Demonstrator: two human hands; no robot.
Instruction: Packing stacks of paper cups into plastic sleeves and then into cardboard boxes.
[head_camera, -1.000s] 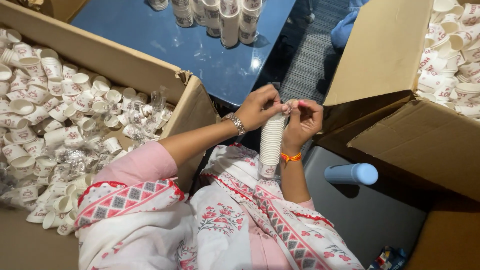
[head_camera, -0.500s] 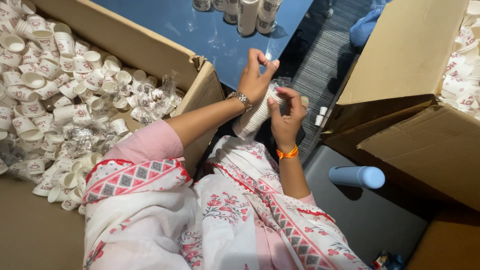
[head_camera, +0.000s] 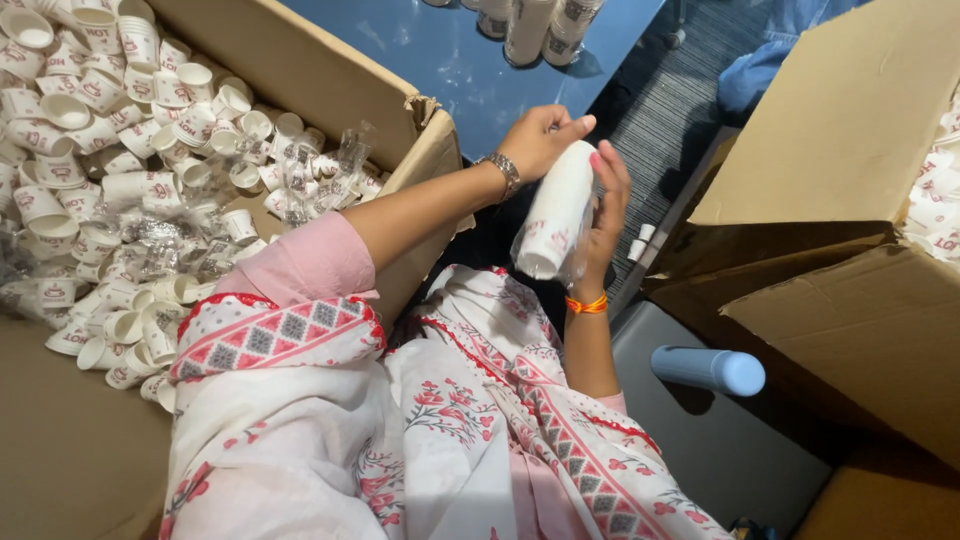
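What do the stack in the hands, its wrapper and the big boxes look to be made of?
Stack of cups: likely paper, matte white with rolled rims. Sleeve around it: thin clear plastic film, glossy and crinkled. Left box and right box: brown corrugated cardboard, matte, with folded flaps. Left hand and right hand grip the stack.

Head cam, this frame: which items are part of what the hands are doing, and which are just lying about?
In hand:
- left hand and right hand hold the white paper-cup stack in clear plastic sleeve
- brown cardboard box of loose white paper cups

Lying about:
- light-blue cylindrical bottle
- sleeved cup stacks on blue table
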